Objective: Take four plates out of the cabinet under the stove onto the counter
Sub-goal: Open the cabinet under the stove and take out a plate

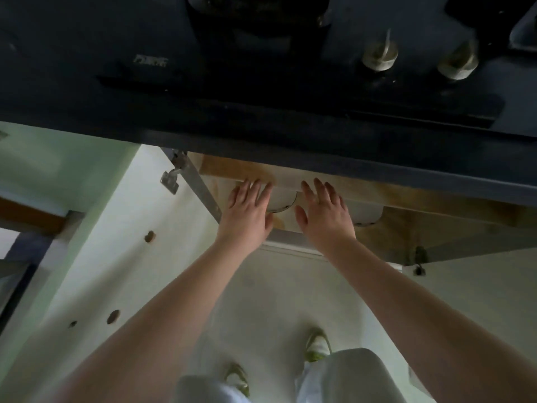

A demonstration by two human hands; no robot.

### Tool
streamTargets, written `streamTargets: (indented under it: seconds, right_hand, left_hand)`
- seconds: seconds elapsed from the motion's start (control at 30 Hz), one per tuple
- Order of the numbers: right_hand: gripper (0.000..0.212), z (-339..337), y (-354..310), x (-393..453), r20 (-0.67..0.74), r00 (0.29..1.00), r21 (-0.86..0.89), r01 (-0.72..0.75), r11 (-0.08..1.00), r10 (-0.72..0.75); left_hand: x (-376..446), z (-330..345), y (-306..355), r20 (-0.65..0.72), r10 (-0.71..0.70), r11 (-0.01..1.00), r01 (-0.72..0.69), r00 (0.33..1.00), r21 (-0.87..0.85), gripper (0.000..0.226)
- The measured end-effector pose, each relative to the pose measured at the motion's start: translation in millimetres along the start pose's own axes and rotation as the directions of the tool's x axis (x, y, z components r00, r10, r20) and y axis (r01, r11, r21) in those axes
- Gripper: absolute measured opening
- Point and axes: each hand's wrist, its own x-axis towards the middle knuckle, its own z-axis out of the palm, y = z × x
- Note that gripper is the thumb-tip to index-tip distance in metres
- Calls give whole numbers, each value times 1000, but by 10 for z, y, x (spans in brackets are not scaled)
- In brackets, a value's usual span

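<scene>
Both hands flat over plates.

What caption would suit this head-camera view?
Both hands, left and right, reach open over white plates in the cabinet under the stove.

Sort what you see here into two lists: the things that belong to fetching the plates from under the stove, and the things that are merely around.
Belongs to the job:
white plates
cabinet shelf
open cabinet door
left hand
right hand
counter edge

Merely around:
stove knobs
door hinge
floor
</scene>
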Motion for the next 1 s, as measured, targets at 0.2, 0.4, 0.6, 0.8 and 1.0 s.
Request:
streamTargets:
  seconds: [0.2, 0.4, 0.6, 0.8, 1.0]
  right_hand:
    - [60, 416, 109, 385, -88, 994, -48, 67, 997, -71]
    - [54, 655, 161, 577, -333, 935, -66, 103, 992, -119]
    - [38, 880, 198, 691, -569, 808, -152, 78, 985, -152]
    - [32, 1038, 257, 797, -698, 692, -190, 69, 979, -184]
    - [31, 1022, 260, 758, -701, 694, -139, 92, 986, -164]
  left_hand:
    - [420, 476, -152, -56, -12, 999, 14, 998, 36, 66]
    - [610, 799, -265, -259, 34, 999, -34, 965, 2, 55]
    - [751, 1086, -348, -542, 101, 995, -79, 834, 64, 44]
    - [794, 1197, -342, -669, 98, 995, -68, 737, 70, 42]
    - [754, 1127, -336, -627, 86, 996, -80, 774, 38, 47]
